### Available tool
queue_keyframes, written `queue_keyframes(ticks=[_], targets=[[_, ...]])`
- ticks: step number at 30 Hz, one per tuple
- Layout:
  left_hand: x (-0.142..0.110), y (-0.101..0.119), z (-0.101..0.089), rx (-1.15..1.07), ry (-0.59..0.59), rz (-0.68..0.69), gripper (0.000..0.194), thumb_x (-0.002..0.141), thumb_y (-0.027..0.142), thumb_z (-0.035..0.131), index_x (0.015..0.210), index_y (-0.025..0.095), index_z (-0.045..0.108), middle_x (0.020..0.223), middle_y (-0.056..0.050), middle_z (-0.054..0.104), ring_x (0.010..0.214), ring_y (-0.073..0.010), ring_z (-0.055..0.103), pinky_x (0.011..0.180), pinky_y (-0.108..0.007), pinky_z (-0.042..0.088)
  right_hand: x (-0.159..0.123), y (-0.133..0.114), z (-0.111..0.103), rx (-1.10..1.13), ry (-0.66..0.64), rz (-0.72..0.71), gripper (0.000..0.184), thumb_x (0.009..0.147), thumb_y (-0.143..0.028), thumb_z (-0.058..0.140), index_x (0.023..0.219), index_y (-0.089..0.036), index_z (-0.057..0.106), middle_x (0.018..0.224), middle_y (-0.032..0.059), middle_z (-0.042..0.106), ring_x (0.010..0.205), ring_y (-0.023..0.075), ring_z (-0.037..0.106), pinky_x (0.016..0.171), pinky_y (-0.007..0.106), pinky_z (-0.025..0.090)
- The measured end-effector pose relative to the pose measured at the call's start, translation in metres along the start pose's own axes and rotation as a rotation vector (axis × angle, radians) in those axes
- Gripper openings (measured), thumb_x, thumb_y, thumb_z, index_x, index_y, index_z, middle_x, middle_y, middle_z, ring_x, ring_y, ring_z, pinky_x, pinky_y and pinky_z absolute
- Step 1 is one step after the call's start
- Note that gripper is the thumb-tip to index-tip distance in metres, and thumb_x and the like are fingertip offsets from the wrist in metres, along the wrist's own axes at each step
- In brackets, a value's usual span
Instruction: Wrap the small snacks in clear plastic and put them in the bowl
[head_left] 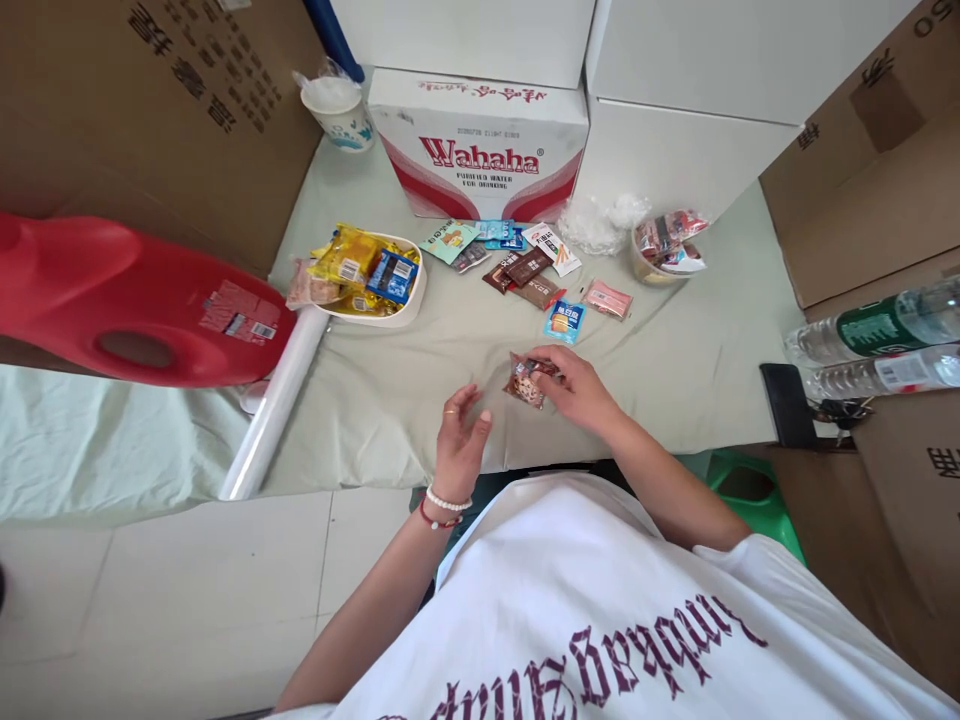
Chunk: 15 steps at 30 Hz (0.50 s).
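My right hand grips a small snack packet with a brown wrapper and a clear front, just above the cloth. My left hand is beside it to the left, empty, with its fingers apart and slightly curled. Beyond the hands lie a blue snack packet, a pink packet and several brown packets. A white packet, a pale green packet and small blue packets are farther back.
A white tub of yellow and blue packets stands left; a clear bowl of packets stands right. Behind are a Wahaha carton and crumpled clear plastic. A red jug, plastic roll, bottles and phone flank the area.
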<state>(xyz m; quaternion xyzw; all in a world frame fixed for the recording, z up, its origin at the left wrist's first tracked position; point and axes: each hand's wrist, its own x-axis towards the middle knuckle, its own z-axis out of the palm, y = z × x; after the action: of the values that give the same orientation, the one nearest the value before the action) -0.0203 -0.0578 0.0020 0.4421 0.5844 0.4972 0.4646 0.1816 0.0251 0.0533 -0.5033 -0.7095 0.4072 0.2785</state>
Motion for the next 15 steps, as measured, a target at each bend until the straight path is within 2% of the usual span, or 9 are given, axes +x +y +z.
queue_keyframes(ticks=[3,6,11,13,15], targets=[[0.01,0.001,0.024,-0.23,-0.185,-0.182,0.069,0.087,0.065,0.068,0.14,0.024,0.052,0.146,-0.017,0.06,0.122,-0.0301,0.068,0.089,-0.045,0.064,-0.017,0.018,-0.01,0.364,-0.102,0.084,0.037,0.101,-0.04,0.052,0.131,-0.021,0.061,0.122,0.0076,0.071,0.106,0.0205,0.067,0.094,0.036,0.056],[0.015,0.002,0.047,-0.24,-0.282,-0.199,0.065,0.08,0.061,0.077,0.128,0.021,0.059,0.133,-0.016,0.069,0.115,-0.0308,0.071,0.086,-0.046,0.064,-0.036,0.032,-0.01,0.503,-0.096,0.135,0.046,0.101,-0.051,0.051,0.136,-0.022,0.06,0.134,0.0094,0.069,0.118,0.0219,0.066,0.099,0.037,0.055],[0.012,0.001,0.076,-0.071,-0.329,-0.115,0.056,0.084,0.057,0.073,0.125,0.022,0.06,0.127,-0.014,0.073,0.115,-0.027,0.071,0.096,-0.045,0.061,-0.059,0.049,-0.013,0.416,0.005,0.086,0.055,0.096,-0.049,0.061,0.144,-0.022,0.057,0.142,0.0114,0.065,0.125,0.0223,0.064,0.106,0.038,0.052],[0.011,0.001,0.076,0.027,-0.297,-0.089,0.052,0.086,0.055,0.07,0.124,0.021,0.061,0.124,-0.013,0.073,0.111,-0.0258,0.072,0.095,-0.044,0.061,-0.057,0.06,-0.032,0.322,0.052,0.059,0.051,0.097,-0.046,0.06,0.142,-0.022,0.059,0.141,0.0117,0.065,0.126,0.0229,0.064,0.108,0.04,0.051],[0.01,0.0,0.064,0.163,-0.201,-0.036,0.045,0.089,0.054,0.065,0.12,0.021,0.064,0.121,-0.013,0.071,0.11,-0.0249,0.071,0.091,-0.041,0.062,-0.047,0.075,-0.071,0.205,0.192,0.061,0.049,0.098,-0.045,0.059,0.14,-0.022,0.061,0.142,0.0116,0.065,0.128,0.024,0.062,0.111,0.043,0.048]])
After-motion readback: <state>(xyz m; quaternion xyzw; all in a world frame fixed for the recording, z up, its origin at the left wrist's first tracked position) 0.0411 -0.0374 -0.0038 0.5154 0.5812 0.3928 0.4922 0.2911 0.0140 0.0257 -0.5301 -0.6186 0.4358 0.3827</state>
